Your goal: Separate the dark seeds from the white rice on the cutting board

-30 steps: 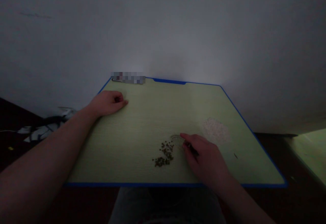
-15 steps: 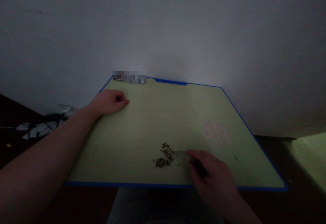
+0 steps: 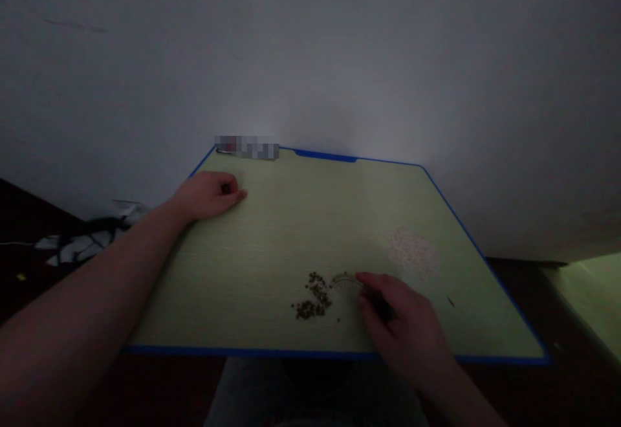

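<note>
My right hand (image 3: 405,327) pinches a clear protractor (image 3: 347,284) with a curved, marked edge, low over the near part of the table. Just left of the protractor's edge lies a loose heap of small dark beans or seeds (image 3: 313,307), with one stray grain apart from it. To the upper right of that hand a flat patch of pale, rice-like grains (image 3: 413,252) is spread out. My left hand (image 3: 208,194) rests on the table's far left part with its fingers curled in, and no object shows in it.
The light wooden tabletop (image 3: 272,239) has a blue rim and stands against a grey wall. A blurred-out item (image 3: 247,147) lies at its back left corner. A thin dark sliver (image 3: 451,301) is at the right. Cables and white items (image 3: 85,246) are on the floor at the left.
My right hand and the protractor have moved slightly away from me, toward the table's back, off to the right side of the dark grains. My left hand stays in place.
</note>
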### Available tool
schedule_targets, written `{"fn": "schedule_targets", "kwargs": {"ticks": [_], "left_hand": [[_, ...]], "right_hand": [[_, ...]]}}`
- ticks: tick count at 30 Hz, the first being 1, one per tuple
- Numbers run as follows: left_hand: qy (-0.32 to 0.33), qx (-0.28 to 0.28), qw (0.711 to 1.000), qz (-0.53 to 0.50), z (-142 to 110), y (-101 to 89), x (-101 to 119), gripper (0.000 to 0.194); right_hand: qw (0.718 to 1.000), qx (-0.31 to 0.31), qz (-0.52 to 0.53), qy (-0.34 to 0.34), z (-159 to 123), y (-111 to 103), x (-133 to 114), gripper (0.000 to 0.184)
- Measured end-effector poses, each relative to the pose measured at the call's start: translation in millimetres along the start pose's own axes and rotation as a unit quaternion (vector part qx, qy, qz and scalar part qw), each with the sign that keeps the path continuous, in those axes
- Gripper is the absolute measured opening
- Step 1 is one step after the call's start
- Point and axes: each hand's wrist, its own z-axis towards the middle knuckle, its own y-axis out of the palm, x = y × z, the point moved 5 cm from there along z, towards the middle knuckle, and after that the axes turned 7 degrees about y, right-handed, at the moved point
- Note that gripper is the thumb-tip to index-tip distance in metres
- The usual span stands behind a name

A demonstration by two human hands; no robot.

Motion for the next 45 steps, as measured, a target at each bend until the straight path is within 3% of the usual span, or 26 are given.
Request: {"fn": "schedule_targets", "kwargs": {"ticks": [15,20,23,27,34,41,45], "left_hand": [[0.009,0.009,1.000,-0.024,-2,-1.5,4,0.040],[0.026,0.036,0.997,-0.069,-3,-0.3,24,0.036],[0.051,0.044,0.988,-0.136,-5,1.2,42,0.034],[0.036,0.071,0.964,-0.253,-9,-2.2,59,0.034],[0.032,0.038,0.918,-0.394,-9,6.8,73,0.031],[0.064,-0.003,0.919,-0.388,-9,16.0,77,0.030],[0.080,0.000,0.925,-0.372,-8,17.0,75,0.030]], "right_hand": [[1.000,-0.014,0.006,0.004,-1,-1,5,0.026],[1.000,0.000,0.001,0.008,-4,-9,6,0.025],[1.000,0.009,-0.012,0.009,-3,-12,6,0.025],[1.000,0.018,-0.020,0.007,-1,-15,6,0.024],[0.997,0.055,-0.034,0.039,9,-23,22,0.026],[0.999,-0.042,0.002,0.028,13,-9,20,0.027],[0.999,-0.010,-0.006,0.039,21,-9,18,0.028]]}}
